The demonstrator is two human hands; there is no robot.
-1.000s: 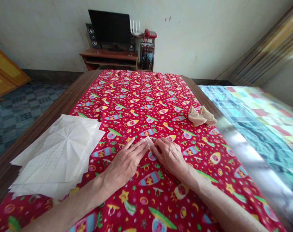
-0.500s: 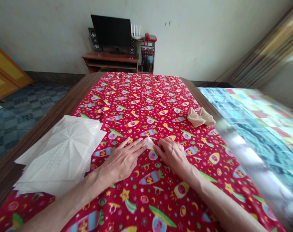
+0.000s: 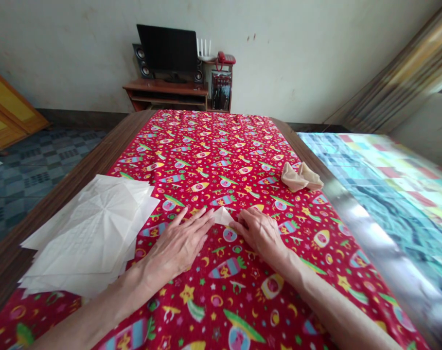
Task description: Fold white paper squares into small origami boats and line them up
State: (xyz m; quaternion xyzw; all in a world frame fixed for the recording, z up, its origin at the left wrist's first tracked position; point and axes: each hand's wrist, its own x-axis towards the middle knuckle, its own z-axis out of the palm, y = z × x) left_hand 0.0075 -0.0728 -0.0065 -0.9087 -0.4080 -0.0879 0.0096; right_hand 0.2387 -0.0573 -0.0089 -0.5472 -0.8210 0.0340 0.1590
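Note:
A small folded piece of white paper (image 3: pixel 222 216), shaped like a low triangle, lies flat on the red patterned cloth (image 3: pixel 221 165). My left hand (image 3: pixel 182 238) rests palm down with fingers outstretched, its fingertips at the paper's left end. At the other end is my right hand (image 3: pixel 259 231), fingers curled, with the thumb and fingers pinching the paper's right corner. Beyond my right hand sits a folded beige paper shape (image 3: pixel 301 177) with two puffed parts. Left of my left hand lies a pile of creased white paper sheets (image 3: pixel 85 233).
The cloth covers a brown wooden table (image 3: pixel 97 160). A monitor (image 3: pixel 167 48) with speakers stands on a small desk (image 3: pixel 166 87) by the far wall, near a red telephone (image 3: pixel 225 59). On the right is a surface with a checkered cover (image 3: pixel 388 170).
My left hand has slid slightly left, so more of the folded paper shows. The right hand stays almost still at the paper's right corner.

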